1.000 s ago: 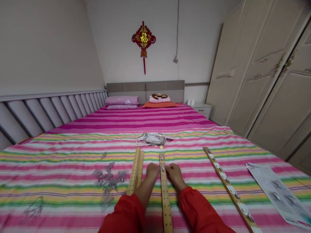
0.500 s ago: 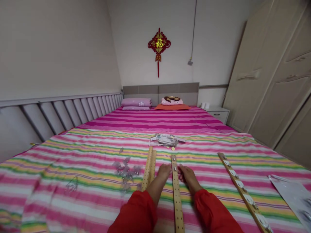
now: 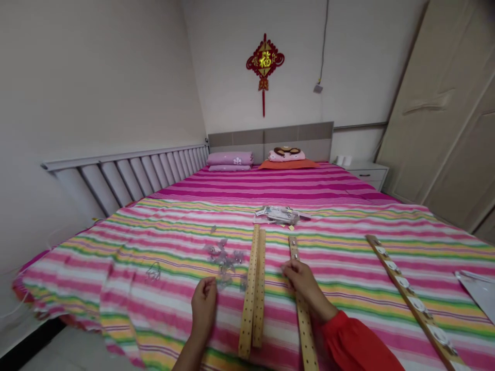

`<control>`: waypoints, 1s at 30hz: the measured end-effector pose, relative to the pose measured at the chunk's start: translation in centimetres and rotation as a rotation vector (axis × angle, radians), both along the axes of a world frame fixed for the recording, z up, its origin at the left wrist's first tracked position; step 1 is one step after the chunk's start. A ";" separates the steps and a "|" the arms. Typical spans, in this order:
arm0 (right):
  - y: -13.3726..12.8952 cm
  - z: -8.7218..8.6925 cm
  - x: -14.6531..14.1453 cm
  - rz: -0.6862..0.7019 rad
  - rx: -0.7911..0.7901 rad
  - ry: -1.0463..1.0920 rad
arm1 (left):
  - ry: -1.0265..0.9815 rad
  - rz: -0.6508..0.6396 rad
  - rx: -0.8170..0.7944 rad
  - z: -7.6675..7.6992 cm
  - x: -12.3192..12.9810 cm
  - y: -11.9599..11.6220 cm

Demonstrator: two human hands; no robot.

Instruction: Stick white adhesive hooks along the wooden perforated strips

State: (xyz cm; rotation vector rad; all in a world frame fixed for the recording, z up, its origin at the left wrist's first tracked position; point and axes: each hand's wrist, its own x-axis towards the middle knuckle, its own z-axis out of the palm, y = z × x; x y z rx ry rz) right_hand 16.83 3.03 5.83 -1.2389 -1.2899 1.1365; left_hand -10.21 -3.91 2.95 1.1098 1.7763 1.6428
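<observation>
The right hand (image 3: 305,285) rests bent fingers on a drilled wooden strip (image 3: 303,324) on the striped bedspread (image 3: 162,309); whether they grip, I cannot tell. The left hand (image 3: 203,309) curls loosely beside two paired wooden strips (image 3: 251,293). The wall knot (image 3: 265,59) reads 福.

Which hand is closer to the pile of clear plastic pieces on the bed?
Left. The left hand is just short of the pile of clear plastic pieces, on the near side; the right hand is farther off to its right, past the two wooden strips.

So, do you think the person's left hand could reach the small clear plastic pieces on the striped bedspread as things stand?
Probably yes: the left hand lies near the plastic pieces with nothing between; the wooden strips lie aside.
</observation>
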 end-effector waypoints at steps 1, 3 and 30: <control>-0.3 0.3 -1.6 0.057 0.016 -0.031 | 0.034 0.033 0.012 -0.5 -0.2 -0.3; -0.9 0.7 -4.7 0.154 0.049 -0.106 | 0.129 0.056 0.045 -1.4 -0.1 -0.6; -3.3 0.9 -15.0 0.141 0.151 -0.791 | 0.476 -0.064 -0.009 -3.0 0.1 0.4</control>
